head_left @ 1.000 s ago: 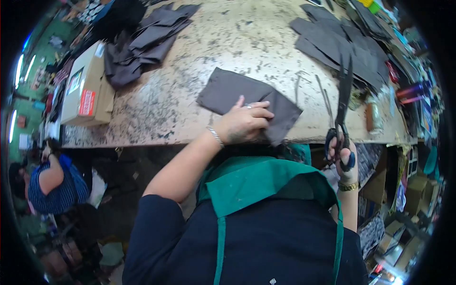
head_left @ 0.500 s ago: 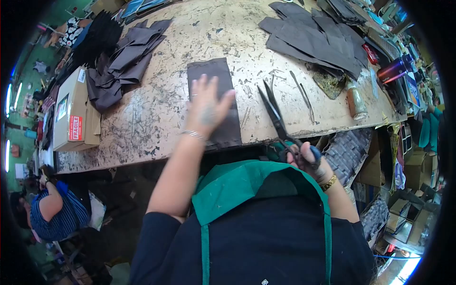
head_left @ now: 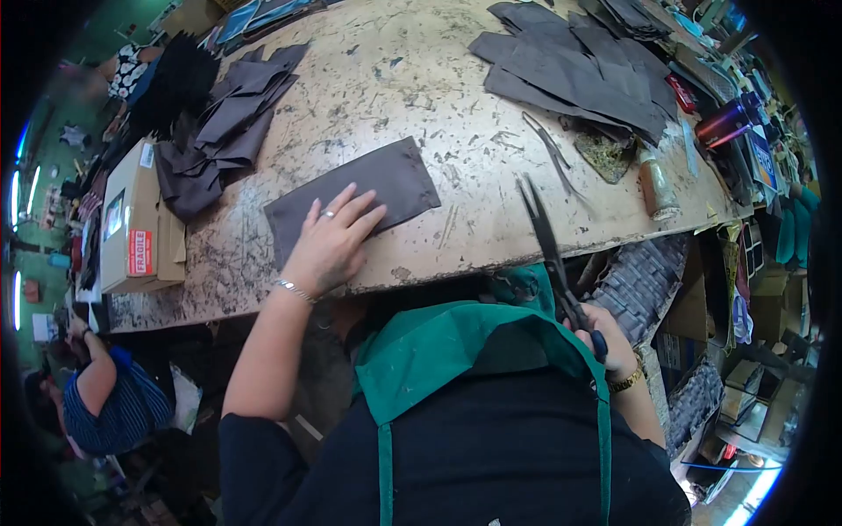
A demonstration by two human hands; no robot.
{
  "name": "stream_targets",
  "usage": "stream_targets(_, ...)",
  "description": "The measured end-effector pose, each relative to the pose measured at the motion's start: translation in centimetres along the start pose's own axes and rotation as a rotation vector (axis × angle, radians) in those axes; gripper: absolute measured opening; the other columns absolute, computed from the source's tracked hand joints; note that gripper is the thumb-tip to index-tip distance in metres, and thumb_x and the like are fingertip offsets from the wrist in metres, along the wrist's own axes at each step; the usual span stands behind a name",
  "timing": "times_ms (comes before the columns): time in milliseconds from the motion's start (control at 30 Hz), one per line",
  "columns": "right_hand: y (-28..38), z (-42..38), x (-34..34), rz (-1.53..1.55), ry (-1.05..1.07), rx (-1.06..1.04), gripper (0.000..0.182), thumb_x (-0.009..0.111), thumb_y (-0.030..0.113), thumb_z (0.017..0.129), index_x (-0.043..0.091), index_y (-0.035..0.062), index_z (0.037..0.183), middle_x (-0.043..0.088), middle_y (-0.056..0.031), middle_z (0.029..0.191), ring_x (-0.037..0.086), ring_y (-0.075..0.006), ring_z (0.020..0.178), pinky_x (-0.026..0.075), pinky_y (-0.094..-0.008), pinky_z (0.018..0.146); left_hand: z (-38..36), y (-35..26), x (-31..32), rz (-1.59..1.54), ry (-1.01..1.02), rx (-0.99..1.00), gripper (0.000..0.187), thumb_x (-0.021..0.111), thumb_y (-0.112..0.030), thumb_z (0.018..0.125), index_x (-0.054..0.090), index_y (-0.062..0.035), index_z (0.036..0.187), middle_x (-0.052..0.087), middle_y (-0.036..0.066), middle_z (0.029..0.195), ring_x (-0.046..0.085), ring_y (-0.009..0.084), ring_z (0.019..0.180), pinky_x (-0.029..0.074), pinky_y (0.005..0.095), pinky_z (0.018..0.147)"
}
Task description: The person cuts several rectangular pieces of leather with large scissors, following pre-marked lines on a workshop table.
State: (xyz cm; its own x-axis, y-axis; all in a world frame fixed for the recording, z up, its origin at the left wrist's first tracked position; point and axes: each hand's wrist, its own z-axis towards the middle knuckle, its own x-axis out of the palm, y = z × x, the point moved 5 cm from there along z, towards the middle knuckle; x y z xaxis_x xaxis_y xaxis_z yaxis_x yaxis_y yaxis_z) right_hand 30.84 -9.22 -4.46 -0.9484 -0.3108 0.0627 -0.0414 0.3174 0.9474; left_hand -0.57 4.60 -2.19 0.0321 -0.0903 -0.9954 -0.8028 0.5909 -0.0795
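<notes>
A dark brown rectangular piece [head_left: 386, 180] lies slanted near the front edge of the worktable [head_left: 395, 88]. My left hand [head_left: 329, 245] rests on its lower left part, palm down with the fingers spread. At the front edge, on the right, my right hand [head_left: 605, 337] is wrapped round the handles of large black scissors [head_left: 548, 241]. Their blades point away from me, slightly parted, with nothing between them. A thin dark strip [head_left: 554, 153] lies on the table beyond the scissors.
Dark cut pieces [head_left: 570, 70] lie at the back right, and more pieces [head_left: 232, 123] at the left. A cardboard box [head_left: 145, 219] stands at the left edge. A jar [head_left: 656, 188] and a bottle [head_left: 728, 123] are on the right. Another person [head_left: 114, 394] sits at far left.
The brown piece has turned from upright to slanted and shifted left, with my left hand moving left and down on it. My right hand and the scissors have moved right and slightly down.
</notes>
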Motion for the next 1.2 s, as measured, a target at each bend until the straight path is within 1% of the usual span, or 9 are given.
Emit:
stream_targets(33,0.0,0.7,0.4,-0.029,0.021,0.031,0.033,0.066,0.033,0.077,0.052,0.0034,0.078,0.048,0.005,0.067,0.042,-0.0032,0.061,0.036,-0.0192,0.053,0.6,-0.5,-0.3,-0.028,-0.105,-0.036,0.053,0.056,-0.007,0.07,0.048,-0.0175,0.121,0.04,0.004,0.132,0.03,0.0251,0.128,0.026,0.0568,0.098)
stream_targets(133,-1.4,2.3,1.5,-0.023,0.058,0.074,0.029,0.067,0.028,0.077,0.052,0.0031,0.077,0.049,0.0054,0.068,0.042,-0.0036,0.062,0.037,-0.0202,0.054,2.9,-1.7,0.8,-0.045,-0.366,0.055,0.038,0.059,-0.014,0.072,0.055,-0.0141,0.11,0.049,0.004,0.12,0.043,0.0243,0.116,0.038,0.0464,0.091)
stream_targets(167,-1.3,2.6,1.7,-0.066,0.077,0.073,0.023,0.065,0.022,0.077,0.052,0.0028,0.076,0.048,0.006,0.068,0.041,-0.0032,0.063,0.037,-0.0201,0.055,3.7,-2.0,1.1,-0.046,-0.371,0.051,0.038,0.059,-0.014,0.072,0.055,-0.0141,0.11,0.049,0.004,0.12,0.043,0.0243,0.116,0.038,0.0464,0.091)
stream_targets(233,-1.4,2.6,1.8,-0.089,0.077,0.1,0.022,0.064,0.021,0.077,0.052,0.0028,0.076,0.048,0.0062,0.068,0.041,-0.003,0.063,0.037,-0.0199,0.055,4.9,-2.5,1.3,-0.205,-0.412,0.089,0.027,0.061,-0.009,0.07,0.061,-0.0081,0.097,0.058,0.006,0.1,0.053,0.0254,0.097,0.046,0.0365,0.078)
stream_targets(433,-1.6,2.4,1.5,-0.046,0.038,0.133,0.02,0.063,0.02,0.079,0.053,0.003,0.076,0.048,0.0062,0.068,0.041,-0.0023,0.062,0.037,-0.0196,0.053,6.0,-2.4,1.2,-0.318,-0.534,0.02,0.015,0.064,-0.011,0.072,0.064,-0.006,0.086,0.057,0.006,0.083,0.054,0.0242,0.078,0.046,0.0336,0.069)
stream_targets(700,-0.6,3.9,2.3,-0.149,0.05,0.136,0.023,0.063,0.021,0.08,0.054,0.001,0.076,0.049,0.0056,0.065,0.042,-0.0027,0.061,0.037,-0.0206,0.052,6.5,-3.4,1.7,-0.203,-0.598,0.155,0.011,0.064,-0.01,0.072,0.063,-0.0056,0.082,0.056,0.004,0.08,0.054,0.0226,0.073,0.047,0.0335,0.062)
stream_targets(767,-0.5,4.0,2.6,-0.092,0.05,0.215,0.025,0.064,0.023,0.081,0.056,-0.0004,0.079,0.05,0.0051,0.066,0.042,-0.0029,0.061,0.038,-0.0212,0.052,6.1,-4.9,1.1,-0.236,-0.664,0.197,0.011,0.064,-0.009,0.072,0.062,-0.0064,0.082,0.055,0.004,0.079,0.055,0.022,0.074,0.046,0.0324,0.06)
stream_targets(900,0.3,3.7,2.8,-0.087,0.022,0.197,0.025,0.063,0.023,0.082,0.057,-0.0008,0.081,0.051,0.0046,0.066,0.043,-0.003,0.062,0.039,-0.0214,0.053,6.3,-7.3,1.6,-0.173,-0.682,0.237,0.012,0.065,-0.01,0.071,0.063,-0.0077,0.083,0.056,0.003,0.08,0.056,0.0202,0.074,0.045,0.0308,0.056)
stream_targets(1200,-0.5,4.0,3.0,-0.089,-0.005,0.139,0.03,0.063,0.027,0.082,0.056,-0.0009,0.078,0.05,0.0041,0.065,0.042,-0.0036,0.06,0.039,-0.0216,0.053,6.6,-7.4,2.1,-0.132,-0.677,0.216,0.014,0.064,-0.011,0.071,0.062,-0.009,0.085,0.056,0.001,0.084,0.055,0.0184,0.077,0.044,0.0316,0.059)
